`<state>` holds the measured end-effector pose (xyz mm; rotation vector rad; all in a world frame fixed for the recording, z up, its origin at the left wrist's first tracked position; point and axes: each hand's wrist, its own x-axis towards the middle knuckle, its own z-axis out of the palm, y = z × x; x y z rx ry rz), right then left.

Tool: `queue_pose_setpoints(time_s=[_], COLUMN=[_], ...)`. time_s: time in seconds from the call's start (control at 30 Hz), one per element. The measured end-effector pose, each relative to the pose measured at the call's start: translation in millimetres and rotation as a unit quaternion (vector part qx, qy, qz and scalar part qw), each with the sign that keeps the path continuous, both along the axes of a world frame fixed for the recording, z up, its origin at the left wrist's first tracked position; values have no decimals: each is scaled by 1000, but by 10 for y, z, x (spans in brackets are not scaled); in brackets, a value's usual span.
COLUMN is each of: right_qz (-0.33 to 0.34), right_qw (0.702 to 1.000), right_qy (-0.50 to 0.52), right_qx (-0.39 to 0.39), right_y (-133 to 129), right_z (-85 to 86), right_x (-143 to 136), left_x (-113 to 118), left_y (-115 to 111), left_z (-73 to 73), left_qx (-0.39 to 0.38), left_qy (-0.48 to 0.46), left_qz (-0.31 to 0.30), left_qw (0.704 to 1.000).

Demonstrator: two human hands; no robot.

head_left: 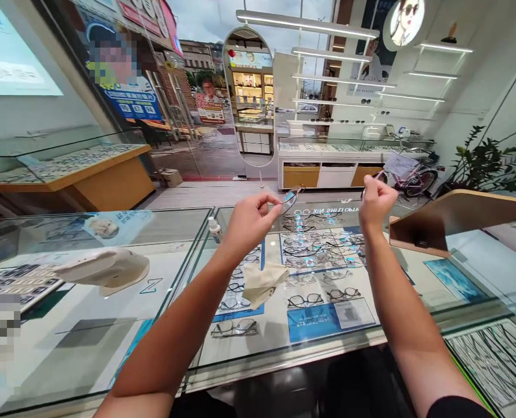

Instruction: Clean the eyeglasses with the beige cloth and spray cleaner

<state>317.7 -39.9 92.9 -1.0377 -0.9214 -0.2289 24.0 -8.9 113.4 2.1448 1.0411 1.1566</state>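
Observation:
My left hand (254,219) is raised over the glass counter, thumb and forefinger pinching a pair of eyeglasses (290,199) by a thin part of the frame. A lens shows just beyond the fingertips. Level with it on the right, my right hand (376,200) is closed in a fist; a small thin edge shows at its left side, too little to name. Below my left hand a beige cloth (262,283) lies crumpled on the counter top. A small white spray bottle (215,229) stands close to my left wrist.
Under the glass counter (327,343) lie several eyeglasses (305,300). A white cap (109,268) rests on the left counter. A wooden-edged board (479,212) stands to the right, near a potted plant (488,154). An oval mirror (249,98) and a bicycle (418,174) are farther back.

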Motion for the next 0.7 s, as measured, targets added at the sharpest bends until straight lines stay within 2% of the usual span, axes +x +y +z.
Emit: queue_pose_setpoints(time_s=[0.13, 0.23, 0.37, 0.53, 0.7], right_qz=[-28, -75, -105, -104, -136], right_qw=[993, 986, 977, 968, 968], right_qy=[-27, -27, -51, -103, -44], right_qx=[-115, -148, -178, -204, -208], right_y=[-116, -173, -138, -142, -135], right_z=[-537, -779, -899, -960, -988], right_x=[452, 686, 865, 1022, 1157], left_x=[97, 234, 662, 1507, 2195], left_y=[-129, -185, -130, 101, 428], left_z=[-24, -78, -168, -261, -478], left_qx=[0, -8, -35, -35, -46], left_qy=[75, 121, 180, 273, 334], left_qz=[-11, -16, -31, -62, -56], left_qw=[997, 992, 983, 959, 940])
